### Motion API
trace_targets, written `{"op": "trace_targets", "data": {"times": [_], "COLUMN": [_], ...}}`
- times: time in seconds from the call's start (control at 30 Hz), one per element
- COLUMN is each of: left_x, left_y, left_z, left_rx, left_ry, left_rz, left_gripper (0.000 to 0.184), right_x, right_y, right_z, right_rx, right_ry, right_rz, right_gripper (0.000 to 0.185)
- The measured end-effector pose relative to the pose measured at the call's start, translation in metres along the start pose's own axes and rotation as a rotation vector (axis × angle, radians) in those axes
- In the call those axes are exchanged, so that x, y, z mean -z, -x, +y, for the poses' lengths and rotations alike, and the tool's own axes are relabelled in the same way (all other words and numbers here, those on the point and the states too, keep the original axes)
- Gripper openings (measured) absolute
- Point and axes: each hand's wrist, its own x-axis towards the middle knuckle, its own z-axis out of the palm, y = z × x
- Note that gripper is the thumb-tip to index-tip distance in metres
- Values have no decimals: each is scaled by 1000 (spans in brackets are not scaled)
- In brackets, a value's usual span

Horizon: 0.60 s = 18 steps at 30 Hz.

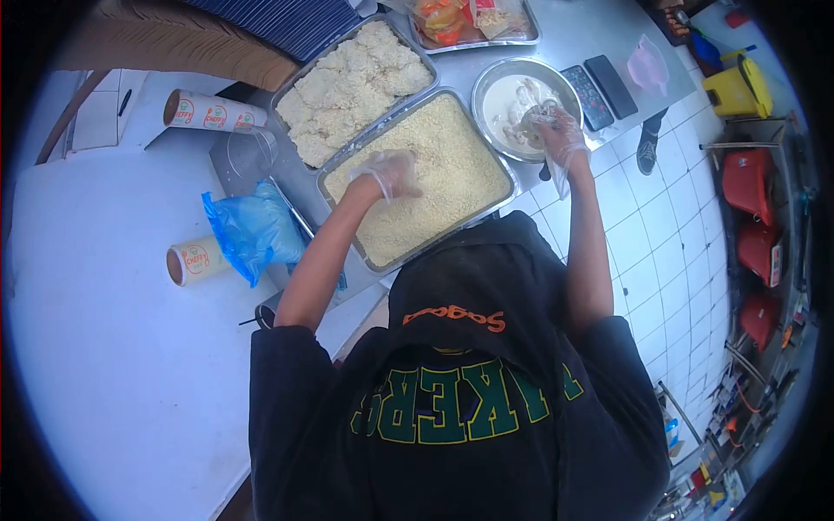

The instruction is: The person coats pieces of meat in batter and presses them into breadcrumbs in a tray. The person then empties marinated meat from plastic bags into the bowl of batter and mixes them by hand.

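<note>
My left hand (393,174), in a clear plastic glove, rests on pale yellow breadcrumbs (456,161) with its fingers apart. The crumbs fill a rectangular metal tray (499,207). To the right, my gloved right hand (559,137) reaches into a round metal bowl (480,82) of white batter (506,94). Its fingers are bent around a batter-coated piece of meat (532,115), whose exact shape is partly hidden. Behind the crumb tray on the left, a second metal tray holds several breaded pieces (360,82), side by side.
A tray (528,36) with plastic bags stands at the back. Two dark phones (599,91) lie right of the bowl. On the left are a blue plastic bag (256,230) and printed paper rolls (213,113). A person's shoe (647,152) shows on the tiled floor.
</note>
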Motion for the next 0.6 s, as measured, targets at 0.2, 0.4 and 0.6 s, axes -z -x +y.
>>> {"op": "trace_targets", "data": {"times": [0.2, 0.4, 0.6], "left_x": [-30, 6, 23], "left_y": [-17, 41, 86], "left_z": [-12, -5, -16], "left_rx": [47, -18, 67], "left_ry": [-111, -62, 358], "left_rz": [134, 112, 470], "left_gripper": [55, 44, 48], "right_x": [-1, 13, 9], "right_y": [-4, 5, 4], "right_z": [17, -4, 11], "right_rx": [9, -22, 0], "right_ry": [-3, 49, 102], "right_rz": [58, -14, 18], "right_gripper": [47, 37, 44]}}
